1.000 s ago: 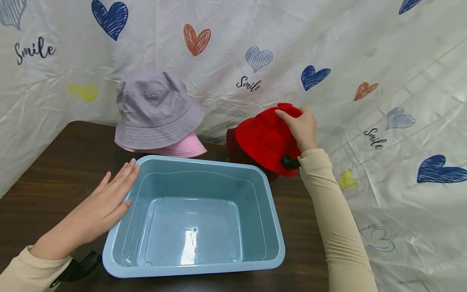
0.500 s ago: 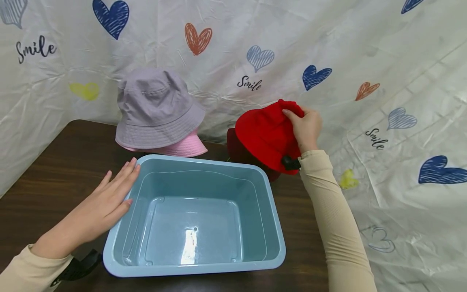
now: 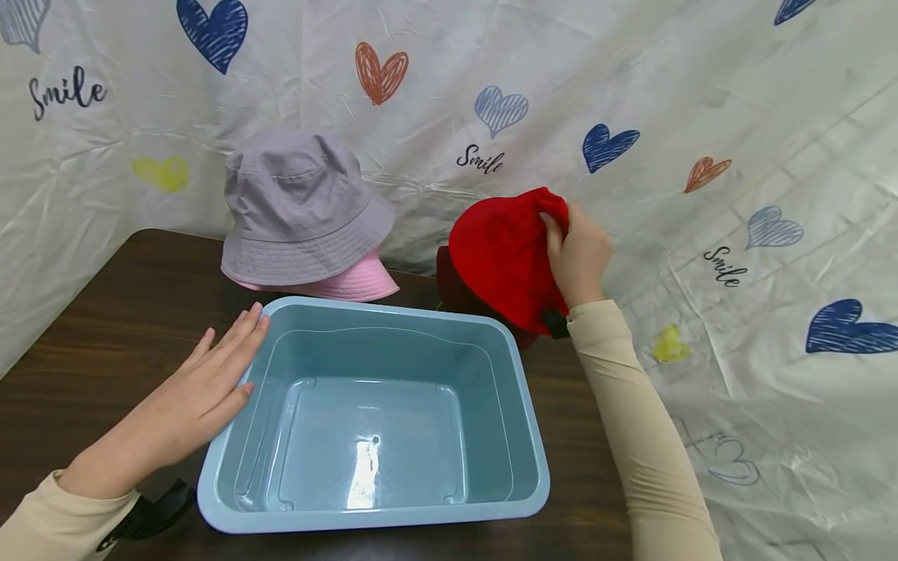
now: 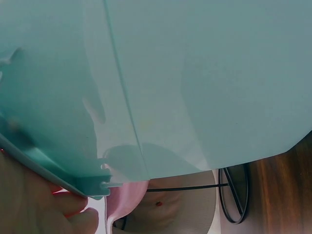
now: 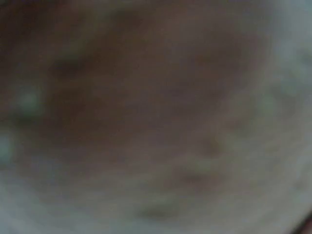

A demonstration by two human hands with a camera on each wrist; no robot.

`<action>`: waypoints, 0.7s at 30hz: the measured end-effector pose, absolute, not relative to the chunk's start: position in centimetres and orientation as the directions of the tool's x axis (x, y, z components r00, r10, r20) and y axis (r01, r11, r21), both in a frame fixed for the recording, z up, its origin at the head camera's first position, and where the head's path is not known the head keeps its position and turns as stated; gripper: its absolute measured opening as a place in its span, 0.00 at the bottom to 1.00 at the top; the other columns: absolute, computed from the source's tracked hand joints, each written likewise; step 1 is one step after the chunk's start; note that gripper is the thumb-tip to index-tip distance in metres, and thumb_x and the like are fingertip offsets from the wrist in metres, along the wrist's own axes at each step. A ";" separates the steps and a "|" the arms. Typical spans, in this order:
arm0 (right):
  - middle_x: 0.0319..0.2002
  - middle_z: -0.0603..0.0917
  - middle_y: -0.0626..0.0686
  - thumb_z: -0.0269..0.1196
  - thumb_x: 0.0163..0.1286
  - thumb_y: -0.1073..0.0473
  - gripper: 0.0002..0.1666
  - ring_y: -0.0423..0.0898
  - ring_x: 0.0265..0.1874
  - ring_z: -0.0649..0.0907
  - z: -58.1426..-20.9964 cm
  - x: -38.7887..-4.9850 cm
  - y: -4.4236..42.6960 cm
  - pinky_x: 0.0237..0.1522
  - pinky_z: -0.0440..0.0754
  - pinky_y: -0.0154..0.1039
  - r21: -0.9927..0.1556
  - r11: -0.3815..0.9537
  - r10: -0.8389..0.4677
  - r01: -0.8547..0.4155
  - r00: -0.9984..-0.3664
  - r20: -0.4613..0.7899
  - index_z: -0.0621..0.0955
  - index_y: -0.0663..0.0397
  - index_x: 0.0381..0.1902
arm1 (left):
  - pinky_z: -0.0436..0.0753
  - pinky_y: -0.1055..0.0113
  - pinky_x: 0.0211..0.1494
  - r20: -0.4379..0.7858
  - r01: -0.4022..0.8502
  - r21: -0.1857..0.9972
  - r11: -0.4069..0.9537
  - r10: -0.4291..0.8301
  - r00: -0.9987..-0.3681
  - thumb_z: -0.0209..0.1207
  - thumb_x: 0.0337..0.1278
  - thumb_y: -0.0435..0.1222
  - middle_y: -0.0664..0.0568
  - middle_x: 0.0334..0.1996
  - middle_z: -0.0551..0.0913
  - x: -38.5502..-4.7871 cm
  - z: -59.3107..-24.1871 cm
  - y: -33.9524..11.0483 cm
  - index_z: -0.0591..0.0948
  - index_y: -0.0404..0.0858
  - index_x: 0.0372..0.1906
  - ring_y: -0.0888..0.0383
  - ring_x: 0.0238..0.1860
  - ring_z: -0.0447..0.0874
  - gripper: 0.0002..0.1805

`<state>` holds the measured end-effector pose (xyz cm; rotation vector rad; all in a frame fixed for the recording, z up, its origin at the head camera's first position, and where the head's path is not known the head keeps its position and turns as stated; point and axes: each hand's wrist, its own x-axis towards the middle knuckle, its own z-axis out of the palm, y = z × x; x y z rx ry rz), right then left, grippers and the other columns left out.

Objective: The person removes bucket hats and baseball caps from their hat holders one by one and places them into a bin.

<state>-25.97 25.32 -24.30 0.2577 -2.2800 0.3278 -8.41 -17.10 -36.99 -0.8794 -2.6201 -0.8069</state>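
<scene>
My right hand [image 3: 582, 253] pinches the crown of a red bucket hat [image 3: 501, 253], which tilts with its brim toward the left. A dark maroon hat [image 3: 456, 288] lies beneath it, mostly hidden. With fingers straight, my left hand [image 3: 199, 389] rests against the left rim of a light blue plastic basin [image 3: 372, 518]. In the left wrist view the basin's outer wall [image 4: 219, 87] fills most of the picture, and the left hand's fingers [image 4: 73, 214] touch its rim from below. The right wrist view is too blurred to make anything out.
Behind the basin's left part, a lavender bucket hat [image 3: 302, 218] sits on a pink hat [image 3: 358, 282]. A white cloth [image 3: 421, 156] printed with hearts hangs behind the dark wooden table [image 3: 91, 335]. In the left wrist view a black wire stand [image 4: 229, 187] shows under the hats.
The right hand has tilted the red hat further, its crown rising slightly and its brim shifting a little left over the maroon hat. The left hand and basin stay put.
</scene>
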 end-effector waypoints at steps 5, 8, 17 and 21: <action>0.19 0.76 0.64 0.59 0.68 0.50 0.21 0.58 0.15 0.74 -25.0 -25.5 25.3 0.19 0.72 0.50 0.006 0.935 -0.214 -0.355 -0.550 0.807 0.75 0.67 0.32 | 0.31 0.53 0.71 0.407 0.621 0.422 0.661 0.473 -0.781 0.50 0.63 0.33 0.46 0.75 0.39 -8.4 -37.0 -17.1 0.45 0.35 0.74 0.53 0.74 0.34 0.39; 0.18 0.76 0.63 0.60 0.68 0.52 0.19 0.58 0.15 0.74 -25.3 -25.2 25.3 0.16 0.71 0.49 0.080 0.915 -0.279 -0.394 -0.480 0.832 0.74 0.66 0.29 | 0.31 0.53 0.71 0.410 0.623 0.421 0.660 0.474 -0.779 0.50 0.63 0.33 0.46 0.75 0.39 -8.4 -37.0 -17.1 0.45 0.35 0.74 0.53 0.74 0.34 0.39; 0.21 0.81 0.61 0.67 0.61 0.58 0.14 0.56 0.17 0.79 -26.3 -23.6 25.1 0.20 0.79 0.47 0.198 0.823 -0.445 -0.532 -0.388 0.807 0.77 0.63 0.27 | 0.31 0.52 0.71 0.409 0.623 0.423 0.657 0.475 -0.779 0.50 0.63 0.33 0.46 0.75 0.39 -8.4 -37.0 -17.2 0.45 0.35 0.74 0.53 0.74 0.34 0.39; 0.27 0.84 0.60 0.71 0.55 0.60 0.12 0.56 0.22 0.82 -26.2 -22.6 25.1 0.25 0.80 0.48 0.144 0.788 -0.463 -0.599 -0.422 0.780 0.81 0.62 0.31 | 0.31 0.52 0.71 0.406 0.623 0.425 0.657 0.477 -0.780 0.50 0.63 0.33 0.47 0.75 0.39 -8.4 -37.0 -17.1 0.45 0.35 0.74 0.53 0.74 0.34 0.40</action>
